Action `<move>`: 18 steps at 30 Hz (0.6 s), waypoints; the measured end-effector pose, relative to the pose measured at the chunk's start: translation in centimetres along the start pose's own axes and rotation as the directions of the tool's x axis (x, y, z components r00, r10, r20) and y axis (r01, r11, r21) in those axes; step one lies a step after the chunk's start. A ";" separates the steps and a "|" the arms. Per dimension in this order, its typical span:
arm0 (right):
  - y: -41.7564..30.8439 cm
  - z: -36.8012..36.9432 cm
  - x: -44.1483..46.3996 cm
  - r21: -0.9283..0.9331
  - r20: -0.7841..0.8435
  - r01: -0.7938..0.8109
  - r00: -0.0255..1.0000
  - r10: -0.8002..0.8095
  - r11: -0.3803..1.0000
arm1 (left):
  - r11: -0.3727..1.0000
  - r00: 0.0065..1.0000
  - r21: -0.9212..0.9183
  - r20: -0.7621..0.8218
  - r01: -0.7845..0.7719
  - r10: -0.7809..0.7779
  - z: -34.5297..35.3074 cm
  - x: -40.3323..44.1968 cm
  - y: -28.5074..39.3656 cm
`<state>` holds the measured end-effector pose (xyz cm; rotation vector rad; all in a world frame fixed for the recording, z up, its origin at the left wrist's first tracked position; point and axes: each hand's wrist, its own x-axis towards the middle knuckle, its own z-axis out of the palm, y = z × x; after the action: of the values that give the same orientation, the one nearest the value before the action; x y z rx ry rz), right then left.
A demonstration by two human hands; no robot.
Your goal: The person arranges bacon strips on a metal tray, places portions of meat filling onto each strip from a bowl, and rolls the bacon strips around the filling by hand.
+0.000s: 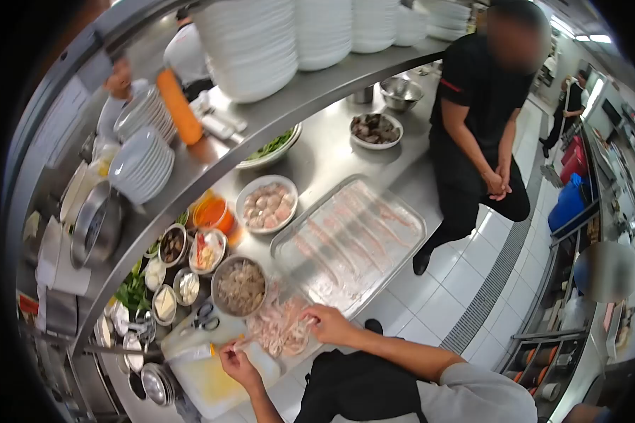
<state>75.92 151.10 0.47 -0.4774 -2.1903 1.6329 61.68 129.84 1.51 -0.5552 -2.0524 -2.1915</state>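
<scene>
The right hand [329,326] pinches a pale raw strip [306,323], partly finger-hidden, its long axis lost against the tangled pile [276,331]; the left hand's [238,364] grip I cannot tell.

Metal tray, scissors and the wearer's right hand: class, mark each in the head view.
Metal tray [340,290], head view: its floor, near the lower edge.
Scissors [207,321], head view: the dark handles.
Right hand [331,326], head view: middle of its back.

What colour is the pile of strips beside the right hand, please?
The pile of strips is pale pink, in the head view.
</scene>
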 end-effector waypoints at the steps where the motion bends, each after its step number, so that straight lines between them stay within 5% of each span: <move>1: 0.1 0.1 0.4 -0.005 -0.035 0.005 0.999 -0.005 1.000 | 0.997 0.999 0.057 0.015 0.044 -0.045 -0.1 0.0 -1.9; 4: 1.3 0.1 0.3 -0.054 -0.161 0.063 0.984 -0.071 0.997 | 0.940 0.975 0.336 0.183 0.057 -0.125 0.6 0.3 -7.3; 6: 2.2 0.6 0.3 -0.037 -0.131 0.118 0.984 -0.122 0.992 | 0.757 0.948 0.652 0.268 -0.048 -0.171 1.4 0.0 -8.6; 8: 3.4 0.9 0.9 -0.031 -0.111 0.156 0.981 -0.158 0.987 | 0.743 0.939 0.648 0.335 -0.167 -0.080 -0.1 0.7 -13.6; 14: 4.4 1.7 1.8 0.015 -0.077 0.122 0.990 -0.120 0.992 | 0.710 0.950 0.703 0.253 -0.051 -0.181 2.0 1.2 -9.2; 18: 4.9 3.0 3.7 0.048 0.038 0.174 0.984 -0.176 0.984 | 0.598 0.952 0.787 0.280 -0.153 -0.124 3.7 2.1 -5.1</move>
<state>71.52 151.71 -4.66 -0.2326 -2.1530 1.6071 58.86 134.33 -2.54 -0.7949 -2.8437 -0.9345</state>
